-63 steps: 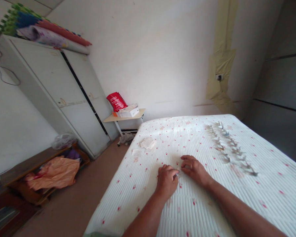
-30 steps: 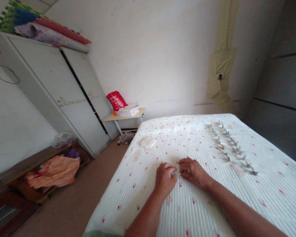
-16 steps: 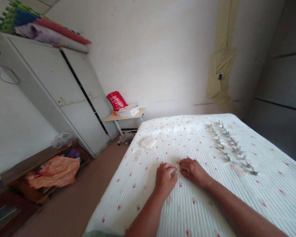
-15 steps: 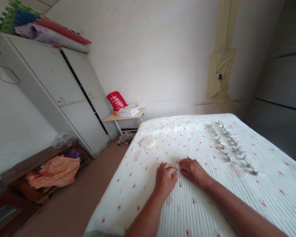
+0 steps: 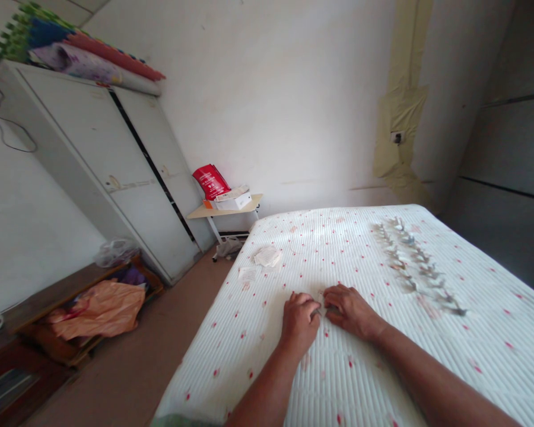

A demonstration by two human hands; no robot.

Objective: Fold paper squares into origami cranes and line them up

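In the head view, the left hand (image 5: 299, 320) and the right hand (image 5: 349, 311) are placed close together on the quilted mattress cover (image 5: 338, 367), with fingers curled inward. Between the fingertips a small pale piece (image 5: 321, 307), probably of thin paper, is partly seen. It is mostly hidden by the fingers, so it cannot be told how firmly it is pinched, or whether by both hands.

The piece is judged to be very light, easily creased and easily torn; it is better held by its flat sides near the edge, with soft pressure. The cover below is ribbed and seems soft, so little firm support is given to a crease.

Ahead of the grip and to its left, printed paper pieces (image 5: 267, 257) are laid. To its right, small folded figures (image 5: 458, 310) are stood in rows, well apart from the fingers; by the right forearm they could be brushed. The left edge of the bed is also well apart from the grip, so sideways room is judged sufficient.
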